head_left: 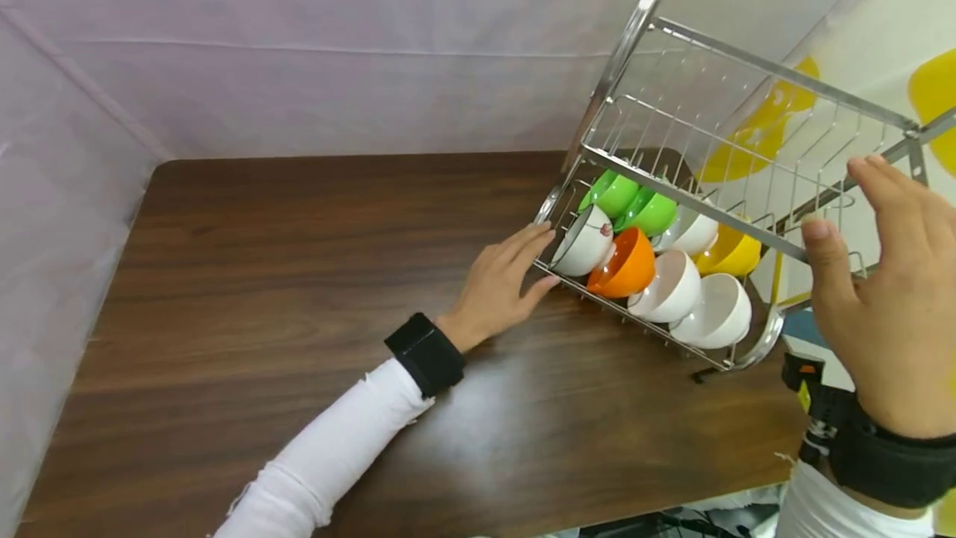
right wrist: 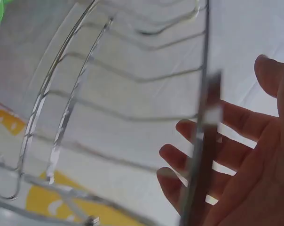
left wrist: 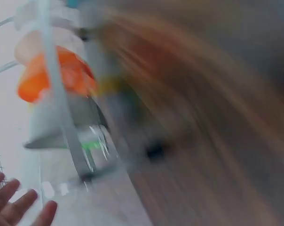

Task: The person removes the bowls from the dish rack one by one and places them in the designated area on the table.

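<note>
A metal two-tier dish rack (head_left: 695, 195) stands at the right of the table. On its lower tier sit an orange bowl (head_left: 624, 264), two green bowls (head_left: 650, 212), a yellow bowl (head_left: 732, 253) and several white bowls (head_left: 713, 311), tilted on their sides. The upper tier holds nothing. My left hand (head_left: 493, 289) is at the rack's lower left corner, fingers extended and thumb apart; whether it touches the frame cannot be told. At the upper tier's right end is my right hand (head_left: 896, 297), fingers spread. Its fingertips (right wrist: 170, 153) reach past a rack bar in the right wrist view.
The brown wooden table (head_left: 299, 314) stretches to the left of the rack. A pale cloth wall (head_left: 358, 48) borders the back and left side. At the right hangs a white sheet with yellow shapes (head_left: 934, 106). Motion blurs the left wrist view.
</note>
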The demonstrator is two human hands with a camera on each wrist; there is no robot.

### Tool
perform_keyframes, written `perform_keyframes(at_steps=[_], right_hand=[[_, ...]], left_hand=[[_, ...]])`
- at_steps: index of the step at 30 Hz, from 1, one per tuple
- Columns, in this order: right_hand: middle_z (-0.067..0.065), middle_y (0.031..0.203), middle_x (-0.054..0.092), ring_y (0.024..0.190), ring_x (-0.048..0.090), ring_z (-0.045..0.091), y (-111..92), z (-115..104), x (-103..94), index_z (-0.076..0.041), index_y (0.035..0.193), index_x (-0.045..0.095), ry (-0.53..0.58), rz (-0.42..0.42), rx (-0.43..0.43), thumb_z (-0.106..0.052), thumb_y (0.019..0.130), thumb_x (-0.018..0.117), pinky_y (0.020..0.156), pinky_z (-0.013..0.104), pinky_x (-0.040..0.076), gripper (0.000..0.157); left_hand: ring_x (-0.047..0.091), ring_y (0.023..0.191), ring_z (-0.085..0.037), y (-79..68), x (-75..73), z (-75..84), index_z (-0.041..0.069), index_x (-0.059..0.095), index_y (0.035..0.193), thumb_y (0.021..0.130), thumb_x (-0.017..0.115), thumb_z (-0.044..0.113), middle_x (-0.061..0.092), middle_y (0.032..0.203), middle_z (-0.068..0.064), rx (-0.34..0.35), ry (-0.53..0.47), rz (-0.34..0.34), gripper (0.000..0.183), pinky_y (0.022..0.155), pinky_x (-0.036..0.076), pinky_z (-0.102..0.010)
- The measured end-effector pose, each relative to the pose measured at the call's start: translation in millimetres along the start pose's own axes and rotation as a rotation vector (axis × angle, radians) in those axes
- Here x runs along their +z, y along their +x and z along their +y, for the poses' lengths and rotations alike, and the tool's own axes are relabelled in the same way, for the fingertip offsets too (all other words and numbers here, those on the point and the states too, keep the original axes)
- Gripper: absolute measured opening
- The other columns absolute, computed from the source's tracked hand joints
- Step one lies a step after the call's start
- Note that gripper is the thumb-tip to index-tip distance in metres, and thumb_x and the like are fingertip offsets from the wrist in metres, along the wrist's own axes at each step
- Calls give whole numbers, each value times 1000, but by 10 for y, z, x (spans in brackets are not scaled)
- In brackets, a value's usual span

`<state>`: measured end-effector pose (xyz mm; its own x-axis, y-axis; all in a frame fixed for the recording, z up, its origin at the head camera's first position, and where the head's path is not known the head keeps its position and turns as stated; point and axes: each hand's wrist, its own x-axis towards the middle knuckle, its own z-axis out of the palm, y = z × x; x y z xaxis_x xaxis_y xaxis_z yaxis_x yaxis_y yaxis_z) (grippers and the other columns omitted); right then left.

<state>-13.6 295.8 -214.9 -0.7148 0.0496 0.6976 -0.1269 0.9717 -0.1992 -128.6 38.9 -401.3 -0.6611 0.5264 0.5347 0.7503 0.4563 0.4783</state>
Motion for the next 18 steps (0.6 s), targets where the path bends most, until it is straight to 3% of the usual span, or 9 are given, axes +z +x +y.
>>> perform_keyframes(at_steps=[3,5,7,8,10,11,13,15,18], right_hand=[[18,144,43,134,35,37,-21,155,22,-3,139,48,-62,-33,131,-41,99,48,112,51,20,55],[20,140,47,128,42,39,-63,207,53,-7,139,48,-113,-58,185,-40,100,46,108,53,28,51],[24,127,56,111,53,45,-103,227,99,-10,136,53,-170,-60,181,-37,102,43,90,55,43,45],[26,118,61,100,57,47,-121,230,127,-11,133,56,-206,-61,165,-36,102,41,75,56,47,43],[29,93,65,75,56,51,-153,220,181,-10,118,67,-268,-53,132,-36,104,36,44,54,34,43],[29,82,63,65,52,52,-167,210,208,-8,106,72,-292,-44,115,-36,104,34,39,51,22,47],[29,71,59,57,48,52,-191,183,253,-5,86,73,-323,-34,114,-37,104,32,37,44,15,55],[28,63,55,52,44,51,-187,158,307,-1,67,66,-320,-21,125,-37,104,33,38,43,13,61],[25,59,54,51,44,50,-174,123,367,1,60,61,-316,-17,162,-33,102,31,39,43,15,63]], left_hand=[[43,130,-23,50,136,144,6,46,140,95,59,29,44,144,-9,-135,-136,37,52,100,42,-41],[45,128,-23,59,207,210,5,47,139,95,60,25,45,143,-9,-199,-193,45,49,102,40,-39],[47,126,-23,72,264,248,5,48,138,95,61,22,47,142,-9,-242,-219,48,47,102,41,-37],[48,125,-23,81,287,259,4,49,137,95,61,20,48,141,-9,-259,-230,49,47,101,41,-36],[51,123,-23,99,323,272,5,50,136,94,62,18,49,139,-9,-305,-252,49,46,99,43,-35],[53,120,-23,103,334,275,5,51,136,94,62,17,51,137,-9,-332,-268,54,45,97,45,-35],[58,112,-24,110,351,277,6,53,134,93,64,15,54,134,-9,-398,-307,66,44,91,48,-33],[62,101,-24,114,363,263,6,54,133,92,64,13,57,130,-10,-466,-328,81,43,85,50,-33],[63,96,-24,130,392,234,6,57,130,91,65,11,61,125,-12,-545,-329,91,41,82,51,-34]])
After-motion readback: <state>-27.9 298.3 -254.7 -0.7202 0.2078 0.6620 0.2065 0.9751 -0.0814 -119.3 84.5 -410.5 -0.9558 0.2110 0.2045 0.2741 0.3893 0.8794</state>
